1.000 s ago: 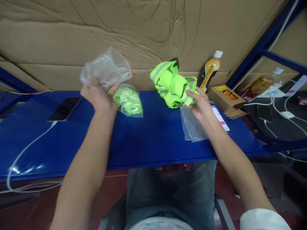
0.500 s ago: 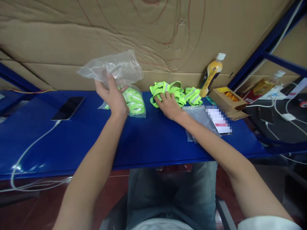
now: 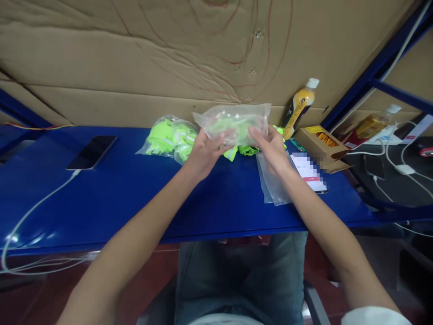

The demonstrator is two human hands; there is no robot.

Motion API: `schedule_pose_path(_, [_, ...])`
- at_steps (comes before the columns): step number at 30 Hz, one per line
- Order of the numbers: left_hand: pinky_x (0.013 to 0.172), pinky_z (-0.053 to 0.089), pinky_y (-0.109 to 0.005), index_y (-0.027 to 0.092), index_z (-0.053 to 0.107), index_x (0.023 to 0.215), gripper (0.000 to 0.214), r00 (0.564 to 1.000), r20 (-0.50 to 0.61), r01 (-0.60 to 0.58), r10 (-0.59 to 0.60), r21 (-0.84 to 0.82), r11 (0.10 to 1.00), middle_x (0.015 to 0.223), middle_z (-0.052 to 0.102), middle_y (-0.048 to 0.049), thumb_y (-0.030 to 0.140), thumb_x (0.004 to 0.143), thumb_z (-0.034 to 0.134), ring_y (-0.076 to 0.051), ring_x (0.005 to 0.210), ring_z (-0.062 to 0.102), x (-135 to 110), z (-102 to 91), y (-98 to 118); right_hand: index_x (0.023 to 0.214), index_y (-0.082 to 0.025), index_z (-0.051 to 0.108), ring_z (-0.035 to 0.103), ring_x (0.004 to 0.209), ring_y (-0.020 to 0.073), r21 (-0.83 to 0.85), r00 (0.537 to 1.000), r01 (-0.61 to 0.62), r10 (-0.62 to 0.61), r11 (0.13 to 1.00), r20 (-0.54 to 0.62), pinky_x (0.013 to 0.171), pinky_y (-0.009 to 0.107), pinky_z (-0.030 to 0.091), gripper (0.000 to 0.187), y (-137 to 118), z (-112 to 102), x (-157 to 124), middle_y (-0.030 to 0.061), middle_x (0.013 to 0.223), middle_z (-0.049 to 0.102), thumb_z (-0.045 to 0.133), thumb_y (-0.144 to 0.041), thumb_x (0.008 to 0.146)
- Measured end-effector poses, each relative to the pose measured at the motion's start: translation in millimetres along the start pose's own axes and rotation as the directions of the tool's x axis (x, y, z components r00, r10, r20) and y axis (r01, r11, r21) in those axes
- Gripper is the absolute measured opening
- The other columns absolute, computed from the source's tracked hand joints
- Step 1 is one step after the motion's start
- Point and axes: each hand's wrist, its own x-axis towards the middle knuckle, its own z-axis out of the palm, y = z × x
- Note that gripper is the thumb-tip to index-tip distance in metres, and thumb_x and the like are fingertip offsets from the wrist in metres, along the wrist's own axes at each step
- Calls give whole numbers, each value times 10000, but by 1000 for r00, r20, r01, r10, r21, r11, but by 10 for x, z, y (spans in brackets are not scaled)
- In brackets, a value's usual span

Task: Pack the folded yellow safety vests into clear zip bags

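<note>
Both my hands hold up one clear plastic bag above the blue table. My left hand grips its left lower edge and my right hand grips its right lower edge. Behind and under the bag lies a loose neon-green reflective strap bundle, partly hidden by the bag and my fingers. To the left rests a filled plastic bag of green straps. Another flat clear bag lies under my right wrist.
A phone with a white cable lies at the left. At the right stand a yellow drink bottle, an open brown carton and a card. Cardboard lines the back; chargers and another bottle sit far right.
My left hand carried the clear bag from the left to the middle. My right hand left the green straps on the table and took hold of the bag's other side.
</note>
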Motion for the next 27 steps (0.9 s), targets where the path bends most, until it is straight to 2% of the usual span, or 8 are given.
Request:
schedule_pose_path(2, [1165, 634, -540, 295, 672, 1378, 658, 991, 113, 59, -65, 56, 997, 1407, 780, -86, 387, 810, 991, -327, 1362, 747, -64, 51, -23, 1026, -262, 698, 775, 948, 239, 159, 994, -108, 105, 981, 26, 934, 436, 674, 539, 28, -93, 88, 58, 1061, 805, 926, -678, 771])
schedule_pose_path(4, [1109, 671, -532, 243, 699, 1384, 680, 968, 199, 123, -153, 153, 981, 1340, 813, -132, 397, 803, 1016, -347, 1259, 803, -87, 24, -14, 917, -261, 695, 734, 798, 208, 186, 994, -110, 111, 976, 3, 823, 406, 666, 493, 49, -227, 187, 24, 907, 765, 970, -625, 731])
schedule_pose_path(8, [1007, 713, -528, 190, 758, 1317, 598, 817, 424, 270, -390, 316, 910, 1218, 852, -197, 442, 838, 1014, -376, 1099, 857, -80, -81, 74, 842, -263, 632, 700, 761, 213, 125, 989, 8, 10, 992, -147, 690, 383, 603, 525, 43, -511, 346, 9, 814, 693, 981, -630, 704])
schedule_pose_path(9, [1008, 713, -507, 193, 765, 1315, 597, 805, 436, 275, -401, 324, 905, 1224, 853, -190, 447, 837, 1017, -370, 1122, 853, -80, -84, 98, 827, -266, 619, 692, 753, 212, 113, 986, 41, -22, 993, -167, 659, 371, 581, 536, 22, -557, 362, 5, 792, 672, 984, -636, 698])
schedule_pose_path(13, [917, 732, -401, 177, 796, 1242, 599, 939, 218, 207, -265, 254, 945, 1157, 868, -138, 583, 843, 981, -315, 1080, 859, -76, -19, 136, 745, -264, 628, 591, 599, 157, 113, 997, 42, -34, 993, -68, 518, 315, 485, 531, -108, -594, 318, -20, 689, 615, 1033, -590, 639])
schedule_pose_path(18, [699, 747, -414, 171, 799, 892, 533, 994, -7, 106, -108, 279, 954, 800, 828, -60, 642, 746, 1001, -269, 685, 824, -35, 3, 59, 761, -257, 707, 651, 655, 152, 203, 993, -115, 106, 972, 57, 572, 311, 580, 488, -139, -508, 253, -17, 740, 687, 1070, -529, 579])
schedule_pose_path(22, [639, 740, -422, 191, 765, 915, 570, 1000, 16, -5, -1, 367, 930, 704, 792, -38, 734, 821, 912, -278, 611, 809, -43, 30, 38, 822, -249, 731, 686, 733, 141, 316, 988, -144, 157, 938, -14, 711, 308, 653, 483, -87, -544, 309, -22, 806, 713, 1075, -494, 587])
schedule_pose_path(27, [515, 676, -334, 194, 711, 1088, 685, 995, 95, -10, -43, 497, 868, 717, 799, -52, 862, 935, 710, -272, 616, 820, -46, 28, 76, 827, -240, 680, 597, 606, 102, 194, 988, -143, 152, 970, -31, 537, 256, 542, 490, -256, -946, 420, -41, 745, 662, 1064, -490, 653])
